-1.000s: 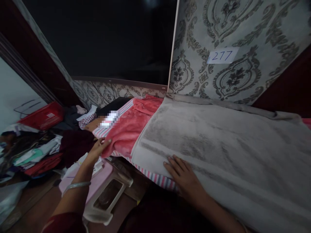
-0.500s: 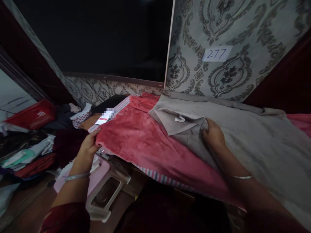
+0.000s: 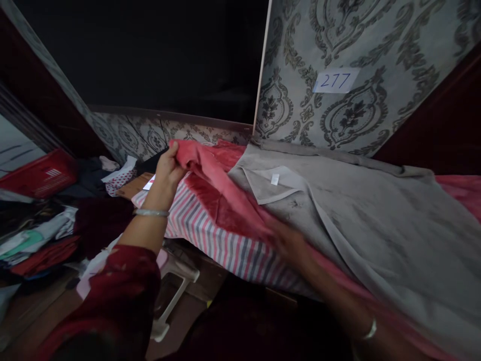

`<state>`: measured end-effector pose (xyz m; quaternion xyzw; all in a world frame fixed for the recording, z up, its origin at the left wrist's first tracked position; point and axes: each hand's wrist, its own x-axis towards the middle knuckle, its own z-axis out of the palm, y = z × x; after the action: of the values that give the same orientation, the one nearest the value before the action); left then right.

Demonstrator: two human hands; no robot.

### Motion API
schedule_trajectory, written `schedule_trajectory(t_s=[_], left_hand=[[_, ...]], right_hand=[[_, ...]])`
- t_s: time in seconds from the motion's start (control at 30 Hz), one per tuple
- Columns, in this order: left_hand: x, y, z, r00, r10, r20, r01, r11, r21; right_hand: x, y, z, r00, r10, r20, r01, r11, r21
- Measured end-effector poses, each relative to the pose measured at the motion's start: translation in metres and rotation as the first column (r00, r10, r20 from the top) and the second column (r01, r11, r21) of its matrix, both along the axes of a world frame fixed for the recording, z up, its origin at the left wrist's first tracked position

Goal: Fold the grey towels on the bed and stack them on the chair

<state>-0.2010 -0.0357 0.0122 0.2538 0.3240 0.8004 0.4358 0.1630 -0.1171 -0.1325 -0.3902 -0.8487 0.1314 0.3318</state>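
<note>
My left hand (image 3: pixel 168 170) is pinched closed on a corner of the pink plush cloth (image 3: pixel 221 188), lifting it above the surface. A fold of that cloth runs from there toward my right hand (image 3: pixel 291 243), which touches its near edge; motion blur hides how its fingers are set. Under the raised fold shows a striped cloth (image 3: pixel 214 245) in pink, white and grey. A large grey plush cloth (image 3: pixel 379 215) lies over the pink one on the right, its corner turned back with a white label (image 3: pixel 275 179) showing.
Beyond the cloths stands a large dark screen (image 3: pixel 150 60) against patterned wallpaper with a paper marked 277 (image 3: pixel 335 80). To the left are a red basket (image 3: pixel 41 173) and heaped clothes (image 3: pixel 41 240). A plastic stool (image 3: pixel 176 296) stands below the near edge.
My left hand has raised the pink cloth's corner and carried it away from me and rightward, baring the striped cloth. My right hand has left the grey cloth and come nearer, onto the pink edge.
</note>
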Motion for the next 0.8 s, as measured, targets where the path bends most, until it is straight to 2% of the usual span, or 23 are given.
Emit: schedule_trajectory(t_s=[0.07,0.13,0.2,0.23,0.27,0.3,0.33,0.37,0.4,0.43,0.47,0.53,0.6,0.63,0.67,0.7,0.73,0.8], left_hand=[[0.017,0.017,0.009,0.988,-0.062,-0.141,0.071,0.996,0.054],[0.027,0.025,0.004,0.932,-0.080,-0.353,0.101,0.994,0.040],[0.030,0.024,-0.016,0.815,-0.070,-0.576,0.065,0.997,-0.030],[0.030,0.021,-0.030,0.727,-0.059,-0.684,0.017,0.998,-0.068],[0.030,0.016,-0.046,0.601,-0.083,-0.795,-0.018,0.993,-0.116],[0.029,0.009,-0.063,0.442,-0.118,-0.889,-0.072,0.983,-0.166],[0.030,0.001,-0.079,0.261,-0.152,-0.953,-0.150,0.969,-0.196],[0.031,-0.008,-0.093,0.078,-0.202,-0.976,-0.224,0.951,-0.215],[0.034,-0.016,-0.106,-0.076,-0.252,-0.965,-0.298,0.929,-0.219],[0.037,-0.025,-0.115,-0.194,-0.296,-0.935,-0.364,0.907,-0.211],[0.041,-0.032,-0.121,-0.271,-0.333,-0.903,-0.420,0.885,-0.200],[0.047,-0.041,-0.126,-0.335,-0.380,-0.862,-0.508,0.844,-0.175],[0.048,-0.045,-0.125,-0.318,-0.390,-0.864,-0.547,0.820,-0.169],[0.046,-0.044,-0.122,-0.272,-0.374,-0.887,-0.550,0.817,-0.176],[0.042,-0.043,-0.120,-0.189,-0.340,-0.921,-0.544,0.817,-0.191],[0.037,-0.042,-0.117,-0.061,-0.287,-0.956,-0.530,0.821,-0.213],[0.030,-0.040,-0.114,0.112,-0.213,-0.971,-0.510,0.826,-0.240],[0.017,-0.038,-0.107,0.524,-0.022,-0.851,-0.450,0.841,-0.299]], right_hand=[[0.025,0.043,0.028,0.975,-0.165,-0.151,0.155,0.985,-0.074],[0.049,0.077,0.053,0.907,-0.330,-0.261,0.330,0.943,-0.048],[0.063,0.089,0.065,0.827,-0.457,-0.328,0.507,0.858,0.083],[0.063,0.085,0.063,0.807,-0.483,-0.338,0.554,0.818,0.154],[0.059,0.075,0.057,0.822,-0.469,-0.322,0.546,0.811,0.211],[0.052,0.060,0.046,0.861,-0.427,-0.278,0.494,0.831,0.254],[0.042,0.042,0.032,0.925,-0.327,-0.195,0.368,0.897,0.243],[0.032,0.024,0.016,0.984,-0.156,-0.087,0.172,0.960,0.220],[0.021,0.007,-0.001,0.999,-0.020,0.035,0.013,0.983,0.184],[0.013,-0.008,-0.016,0.992,0.035,0.124,-0.056,0.983,0.176],[0.007,-0.019,-0.028,0.980,0.047,0.191,-0.080,0.983,0.168],[0.005,-0.028,-0.045,0.965,-0.013,0.260,-0.035,0.984,0.177],[0.012,-0.025,-0.050,0.965,-0.062,0.256,0.014,0.982,0.188],[0.017,-0.022,-0.049,0.967,-0.073,0.242,0.025,0.981,0.194],[0.023,-0.019,-0.047,0.970,-0.084,0.230,0.037,0.978,0.203],[0.027,-0.016,-0.046,0.970,-0.099,0.222,0.050,0.975,0.215],[0.030,-0.014,-0.044,0.968,-0.122,0.220,0.070,0.971,0.229],[0.033,-0.012,-0.044,0.957,-0.179,0.228,0.119,0.959,0.256]])
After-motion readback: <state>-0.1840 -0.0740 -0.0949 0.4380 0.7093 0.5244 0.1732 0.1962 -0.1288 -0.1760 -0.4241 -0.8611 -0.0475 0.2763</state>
